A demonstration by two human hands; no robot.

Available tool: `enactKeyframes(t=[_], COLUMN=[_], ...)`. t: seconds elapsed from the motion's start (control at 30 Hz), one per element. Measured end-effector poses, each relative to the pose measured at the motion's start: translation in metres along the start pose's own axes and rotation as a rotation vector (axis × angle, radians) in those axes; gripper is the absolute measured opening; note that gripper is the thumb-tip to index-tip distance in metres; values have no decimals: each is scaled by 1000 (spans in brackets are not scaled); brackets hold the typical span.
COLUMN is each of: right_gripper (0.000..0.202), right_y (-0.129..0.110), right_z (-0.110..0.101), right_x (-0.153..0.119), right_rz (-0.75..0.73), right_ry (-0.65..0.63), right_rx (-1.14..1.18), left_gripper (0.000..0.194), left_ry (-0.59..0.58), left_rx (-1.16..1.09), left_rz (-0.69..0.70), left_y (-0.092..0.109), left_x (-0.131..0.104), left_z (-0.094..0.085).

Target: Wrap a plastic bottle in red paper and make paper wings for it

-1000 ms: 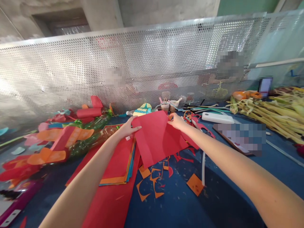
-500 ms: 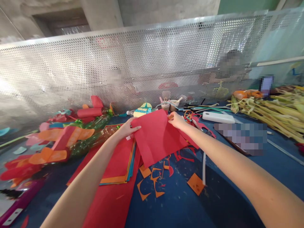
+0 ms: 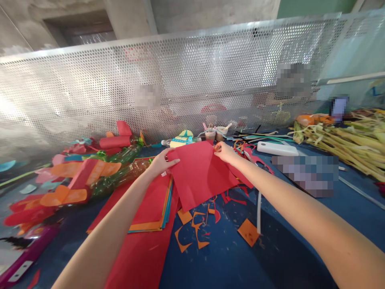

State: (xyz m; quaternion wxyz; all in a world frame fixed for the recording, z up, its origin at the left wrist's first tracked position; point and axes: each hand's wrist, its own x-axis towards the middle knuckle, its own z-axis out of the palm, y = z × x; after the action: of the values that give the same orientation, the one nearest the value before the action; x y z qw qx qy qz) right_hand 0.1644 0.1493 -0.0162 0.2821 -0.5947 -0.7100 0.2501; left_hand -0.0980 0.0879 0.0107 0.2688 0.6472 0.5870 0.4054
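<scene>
- Where the left hand (image 3: 162, 162) and right hand (image 3: 226, 153) meet its sides, a red paper sheet (image 3: 198, 174) slants mid-view over the blue tabletop (image 3: 216, 271).
- Left thumb lies on the sheet's front; the other fingers, partly hidden, close on its edge.
- Right thumb and finger pinch narrowly at the upper right edge (the exact tips are too small to make out).
- Stacked coloured paper (image 3: 150, 204) lies partly covered by the left forearm (image 3: 112, 220).
- Orange paper offcuts (image 3: 184, 217) lie before the sheet.
- Pixelation obscures a phone-like slab (image 3: 306, 176) at right and people (image 3: 146, 97) behind the perforated metal panel (image 3: 216, 76).
</scene>
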Motion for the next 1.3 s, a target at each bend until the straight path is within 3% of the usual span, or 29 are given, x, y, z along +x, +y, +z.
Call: enactKeyframes(t=[0.13,0.3,0.4,0.53,0.57,0.7,0.77,0.83,0.93,1.0,1.13,1.3], right_gripper=[31,29,25,6,8,10,5,29,54,42,34,15], right_y=[-3,-12,-18,-31,-35,-46,-47,-44,-29,-16,3,9], right_z=[-7,-21,-28,-33,-33,-34,-33,-30,-25,-21,-20,-32], right_x=[-4,-16,-23,-35,-41,-88,-127,-168,-218,-235,-239,-236], right_rz=[-51,-153,-223,-337,-367,-496,-586,-788,-868,-836,-758,-733], right_ry=[-29,-93,-140,-181,-174,-106,-158,-299,-357,-318,-273,-223], right_rx=[75,155,162,125,109,34,12,-68,-247,-335,-383,-301], left_gripper=[59,56,51,37,35,31,30,29,27,26,24,29], left_ry=[56,20,28,66,70,171,123,49,-56,-110,-176,-171], left_rx=[44,106,268,441,579,1009,1124,1141,1029,912,706,561], left_rz=[5,39,55,88,177,498,580,631,601,536,413,319], left_y=[20,43,50,49,46,29,23,21,23,22,14,8], left_x=[-19,-62,-89,-129,-141,-194,-218,-233,-241,-240,-238,-230], left_z=[-9,-30,-39,-33,-29,-10,-2,3,5,4,1,-4])
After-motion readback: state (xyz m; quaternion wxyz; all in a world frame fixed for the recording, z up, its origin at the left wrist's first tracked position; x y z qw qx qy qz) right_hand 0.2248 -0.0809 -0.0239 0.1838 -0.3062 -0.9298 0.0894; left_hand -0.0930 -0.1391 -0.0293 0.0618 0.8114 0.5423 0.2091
